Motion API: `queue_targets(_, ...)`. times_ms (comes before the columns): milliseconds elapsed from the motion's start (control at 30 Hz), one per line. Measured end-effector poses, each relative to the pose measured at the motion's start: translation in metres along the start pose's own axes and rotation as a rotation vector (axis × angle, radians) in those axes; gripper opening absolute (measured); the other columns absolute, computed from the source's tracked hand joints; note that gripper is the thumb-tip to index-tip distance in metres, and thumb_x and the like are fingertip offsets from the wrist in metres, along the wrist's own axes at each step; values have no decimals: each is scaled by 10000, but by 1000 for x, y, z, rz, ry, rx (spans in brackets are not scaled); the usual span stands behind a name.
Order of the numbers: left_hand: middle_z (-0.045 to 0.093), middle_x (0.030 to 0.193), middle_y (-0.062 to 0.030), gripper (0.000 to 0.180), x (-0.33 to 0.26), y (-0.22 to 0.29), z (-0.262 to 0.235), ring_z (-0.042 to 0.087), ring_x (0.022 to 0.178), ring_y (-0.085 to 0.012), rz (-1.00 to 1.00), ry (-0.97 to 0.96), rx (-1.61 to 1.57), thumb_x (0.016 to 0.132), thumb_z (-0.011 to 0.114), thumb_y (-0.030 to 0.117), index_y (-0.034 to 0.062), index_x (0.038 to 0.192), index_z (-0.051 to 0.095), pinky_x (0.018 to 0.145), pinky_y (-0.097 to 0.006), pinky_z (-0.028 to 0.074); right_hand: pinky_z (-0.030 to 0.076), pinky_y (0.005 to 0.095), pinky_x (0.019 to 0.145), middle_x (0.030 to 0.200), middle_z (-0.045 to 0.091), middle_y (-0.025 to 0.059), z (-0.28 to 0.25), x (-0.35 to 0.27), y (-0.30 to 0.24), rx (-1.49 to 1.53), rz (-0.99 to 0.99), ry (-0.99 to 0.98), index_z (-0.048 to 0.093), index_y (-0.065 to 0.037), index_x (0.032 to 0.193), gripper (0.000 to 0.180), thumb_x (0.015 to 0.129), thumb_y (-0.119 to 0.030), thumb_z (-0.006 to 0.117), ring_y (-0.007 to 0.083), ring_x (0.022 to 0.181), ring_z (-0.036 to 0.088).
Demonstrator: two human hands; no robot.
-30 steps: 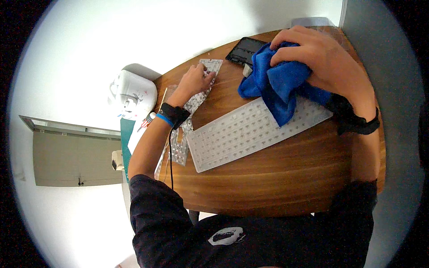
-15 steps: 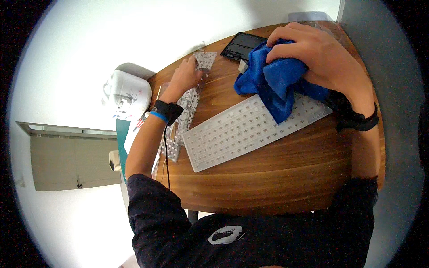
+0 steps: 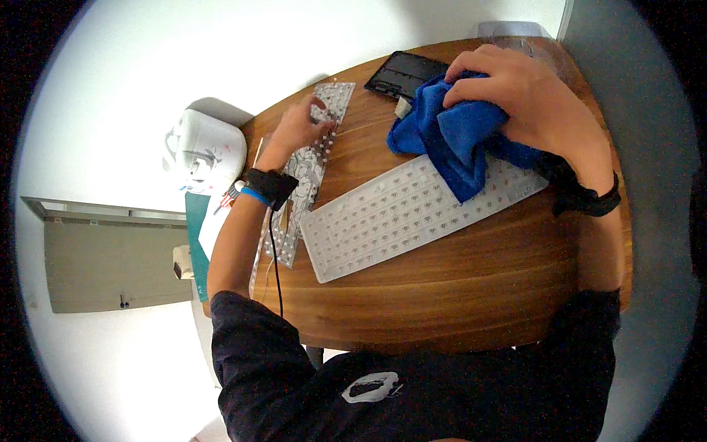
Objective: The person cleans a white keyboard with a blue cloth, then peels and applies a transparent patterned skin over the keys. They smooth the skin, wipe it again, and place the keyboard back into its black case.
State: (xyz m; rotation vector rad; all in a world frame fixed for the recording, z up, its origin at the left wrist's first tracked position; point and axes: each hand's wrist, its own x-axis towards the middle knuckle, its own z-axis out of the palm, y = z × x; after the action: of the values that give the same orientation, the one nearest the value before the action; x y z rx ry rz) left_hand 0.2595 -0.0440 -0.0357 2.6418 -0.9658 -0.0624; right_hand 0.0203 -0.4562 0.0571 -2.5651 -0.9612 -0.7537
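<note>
My right hand grips a bunched blue cloth, whose folds hang over the right part of a pale keyboard base with rows of switch sockets. My left hand is over a long white keyboard plate with pale studs and dark line patterns, lying to the left of the base. Its thumb and forefinger are apart, with nothing visible between them; the other fingers are partly hidden.
Behind the cloth lies a black flat tray-like case, with a small whitish block beside it. A clear plastic container stands at the far right. A white rounded appliance sits at the left edge. A black cable runs down from my left wrist.
My left thumb and forefinger have spread apart and the hand has shifted slightly left over the plate. My right hand and the cloth have barely moved.
</note>
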Motion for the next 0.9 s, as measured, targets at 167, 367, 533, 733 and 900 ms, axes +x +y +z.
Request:
queue_targets(167,748,1202,-286,853,14,3,0,748,1132,-389,-60,52,31,791,985,420,-75,1379,615,961,-444,593,554,464,1014,1222,708,74,-1,1,0,-1,18,-51,758,-123,1111,394,748,29,735,370,1189,672)
queue_targets(367,711,1331,-312,1014,19,-36,-2,684,1276,-436,-165,-141,-249,720,1007,515,-103,1414,603,1102,-454,540,551,456,1040,1275,696,86,-3,5,-4,21,45,-114,752,-109,1124,435,727,67,754,363,1242,656)
queue_targets(533,745,1259,-260,1104,13,-1,-12,735,1159,-314,-222,-54,103,704,1035,486,-76,1498,512,992,-387,587,549,459,1050,1291,693,91,-2,3,-3,21,62,-135,743,-97,1127,420,737,54,772,358,1264,653)
queue_targets(733,730,1300,-266,1093,14,-18,-10,715,1206,-338,-203,-25,90,692,1036,500,-73,1471,527,1030,-386,564,552,455,1037,1283,695,89,2,3,-3,2,49,-137,739,-94,1123,412,740,53,771,357,1251,657)
queue_targets(900,683,1418,-294,1136,19,-9,-18,667,1322,-381,-251,-113,12,675,1031,528,-98,1485,536,1118,-409,523,557,451,1032,1280,696,83,1,3,-2,35,56,-122,740,-94,1112,416,729,65,770,357,1247,658)
